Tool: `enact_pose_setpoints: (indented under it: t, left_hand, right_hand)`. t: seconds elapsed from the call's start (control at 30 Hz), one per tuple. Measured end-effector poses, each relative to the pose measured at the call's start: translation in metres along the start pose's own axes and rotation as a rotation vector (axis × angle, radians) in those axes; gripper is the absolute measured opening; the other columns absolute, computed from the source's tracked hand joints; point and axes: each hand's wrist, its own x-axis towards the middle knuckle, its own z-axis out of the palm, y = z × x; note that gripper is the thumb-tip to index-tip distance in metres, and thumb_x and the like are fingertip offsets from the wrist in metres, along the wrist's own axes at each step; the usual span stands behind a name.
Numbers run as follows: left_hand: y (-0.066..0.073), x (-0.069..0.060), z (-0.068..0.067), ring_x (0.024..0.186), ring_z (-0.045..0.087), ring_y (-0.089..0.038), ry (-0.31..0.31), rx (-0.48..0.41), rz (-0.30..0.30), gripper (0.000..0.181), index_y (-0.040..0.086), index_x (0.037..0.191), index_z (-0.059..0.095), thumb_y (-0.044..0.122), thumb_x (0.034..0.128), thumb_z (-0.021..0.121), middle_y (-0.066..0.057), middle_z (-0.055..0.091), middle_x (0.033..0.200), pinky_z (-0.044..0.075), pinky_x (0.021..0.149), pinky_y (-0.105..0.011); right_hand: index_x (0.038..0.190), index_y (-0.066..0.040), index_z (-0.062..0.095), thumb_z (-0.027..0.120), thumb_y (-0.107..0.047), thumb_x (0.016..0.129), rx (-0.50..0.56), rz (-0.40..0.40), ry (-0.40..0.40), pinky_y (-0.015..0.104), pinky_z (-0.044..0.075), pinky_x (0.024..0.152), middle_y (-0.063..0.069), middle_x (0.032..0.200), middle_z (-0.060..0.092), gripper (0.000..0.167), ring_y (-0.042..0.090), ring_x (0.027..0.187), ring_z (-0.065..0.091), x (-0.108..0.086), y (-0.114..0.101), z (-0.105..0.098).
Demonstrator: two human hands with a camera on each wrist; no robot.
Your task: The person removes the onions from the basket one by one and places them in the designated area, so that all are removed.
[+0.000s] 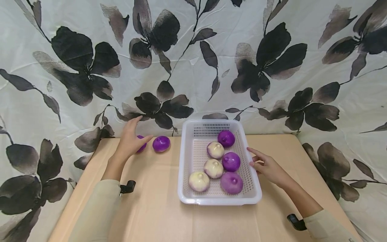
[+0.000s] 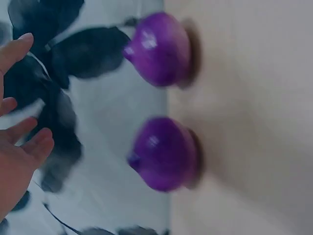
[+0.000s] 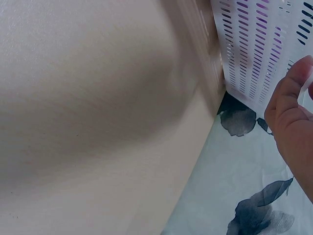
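My left hand (image 1: 130,139), fingers spread and holding nothing, is above the back left of the table. Below it, a purple onion (image 1: 141,144) is partly hidden by the hand. A second purple onion (image 1: 161,144) lies just to the right. Both onions (image 2: 165,154) show whole in the left wrist view, apart from the fingers. My right hand (image 1: 267,166) pinches the right rim of a white plastic basket (image 1: 228,201); the right wrist view shows the rim between thumb and fingers. Inside the basket are three purple onions (image 1: 231,183) and three pale onions (image 1: 199,181).
The light wooden table (image 1: 157,201) ends at the back against a white cloth (image 1: 211,101) with dark flowers. The basket has slotted walls and stands right of the table's middle, near the back. Each wrist wears a small black camera (image 1: 128,187).
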Motion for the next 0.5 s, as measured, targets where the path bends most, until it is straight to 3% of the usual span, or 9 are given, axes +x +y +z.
enact_pose_setpoints:
  t: [0.23,0.5]
  left_hand:
    - [0.041,0.003,0.003,0.142,0.044,-0.042,-0.036,-0.047,0.105,0.093,0.004,0.154,0.042,0.025,0.0784,0.091,-0.021,0.043,0.156,0.036,0.118,-0.060]
    - [0.083,-0.003,0.011,0.137,0.050,-0.039,-0.153,-0.064,0.210,0.091,0.008,0.154,0.044,0.029,0.0793,0.090,-0.016,0.046,0.156,0.044,0.112,-0.058]
  right_hand:
    - [0.160,0.001,0.029,0.056,-0.003,0.104,-0.001,-0.003,0.004,0.035,0.064,0.079,0.027,0.111,0.057,0.062,0.029,0.102,0.070,-0.002,-0.001,0.001]
    - [0.160,0.000,0.029,0.056,-0.003,0.104,-0.004,-0.004,0.005,0.035,0.064,0.079,0.027,0.112,0.058,0.062,0.031,0.103,0.069,-0.002,-0.001,0.002]
